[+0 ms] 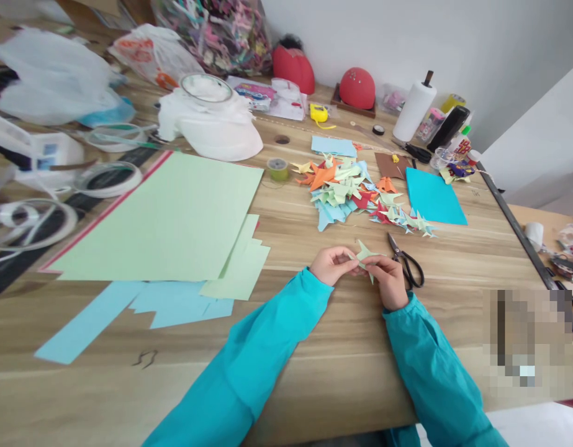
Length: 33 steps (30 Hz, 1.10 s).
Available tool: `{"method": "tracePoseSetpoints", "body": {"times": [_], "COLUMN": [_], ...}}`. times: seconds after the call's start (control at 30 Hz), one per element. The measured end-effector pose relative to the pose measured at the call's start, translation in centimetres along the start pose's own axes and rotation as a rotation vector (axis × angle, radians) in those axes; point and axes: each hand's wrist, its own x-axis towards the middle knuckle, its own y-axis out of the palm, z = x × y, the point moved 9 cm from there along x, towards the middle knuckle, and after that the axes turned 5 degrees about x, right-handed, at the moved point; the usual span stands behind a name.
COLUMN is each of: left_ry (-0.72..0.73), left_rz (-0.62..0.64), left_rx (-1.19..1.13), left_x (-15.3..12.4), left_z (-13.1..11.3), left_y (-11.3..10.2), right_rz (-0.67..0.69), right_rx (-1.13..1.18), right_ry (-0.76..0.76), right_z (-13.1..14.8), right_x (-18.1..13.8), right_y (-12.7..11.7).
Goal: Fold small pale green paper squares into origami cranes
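Both my hands pinch a small pale green folded paper figure [364, 254] just above the wooden table [314, 347]. My left hand [331, 265] grips its left side with closed fingers. My right hand [389, 281] holds its right side, fingers also closed. Both arms wear teal sleeves. Black scissors [407, 262] lie on the table right beside my right hand. A pile of folded paper figures [356, 192] in green, blue, orange and red lies beyond my hands.
A large pale green sheet [169, 217] and blue paper offcuts [141, 310] lie at left. A teal square sheet [433, 197] sits at right. Tape rolls [110, 179], plastic bags, a paper towel roll [414, 110] and red round objects crowd the back edge.
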Motion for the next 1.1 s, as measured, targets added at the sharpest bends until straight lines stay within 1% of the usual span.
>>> {"method": "tracePoseSetpoints", "body": {"times": [0.17,0.3,0.5,0.6,0.7,0.87,0.97,1.1], "left_ry": [-0.001,0.004,0.045,0.02,-0.001,-0.037,-0.045,-0.035], "left_rz": [0.014,0.04,-0.016,-0.009,-0.009,-0.011,-0.032,-0.061], "left_rx": [-0.018,0.044,0.074,0.063,0.052,0.046,0.043,0.031], "left_x": [0.11,-0.13,-0.18,0.0,0.07,-0.21,-0.33,-0.15], "left_z": [0.06,-0.27,-0.47,0.09,0.36,-0.11,-0.36,-0.09], "left_y": [0.21,0.45,0.08,0.15,0.16,0.22,0.06,-0.21], "right_rz": [0.026,0.026,0.055,0.09,0.098,0.093,0.09,0.09], "right_rx": [-0.017,0.012,-0.009,-0.018,-0.016,-0.012,-0.011,-0.03], "right_ry": [0.043,0.052,0.018,0.018,0.022,0.037,0.045,0.036], "right_z": [-0.54,-0.9,-0.29,-0.1,-0.09,-0.15,-0.21,-0.18], "right_x": [0.06,0.05,0.0,0.01,0.03,0.04,0.01,-0.11], "right_y": [-0.03,-0.23,0.15,0.47,0.5,0.56,0.58,0.56]}}
